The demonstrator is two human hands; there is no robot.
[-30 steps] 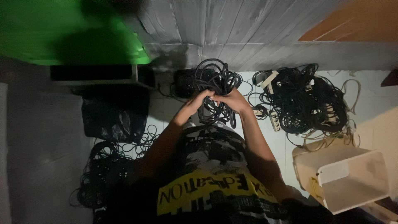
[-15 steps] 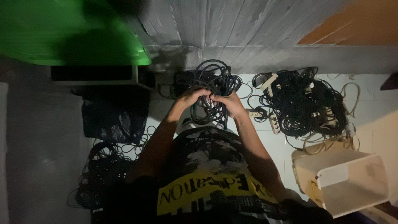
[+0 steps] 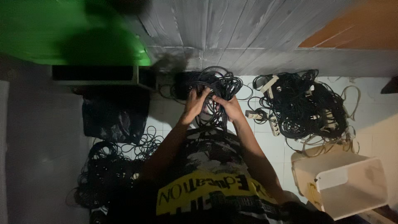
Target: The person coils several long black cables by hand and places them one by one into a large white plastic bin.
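Left hand (image 3: 194, 107) now higher on cable bundle (image 3: 215, 89); right hand (image 3: 229, 108) shifted slightly lower.

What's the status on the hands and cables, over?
Left hand and right hand both gripping the black cable bundle. Bigger cable pile lies apart, right. Nothing blocking.

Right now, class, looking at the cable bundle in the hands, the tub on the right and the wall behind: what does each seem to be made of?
Cable bundle: black rubber or plastic sheathing, matte, bending in loose loops. Tub: pale plastic, smooth, thin moulded walls, slightly translucent. Wall: probably grey-painted wooden planks, judging by the parallel seams; the dim light leaves it open.
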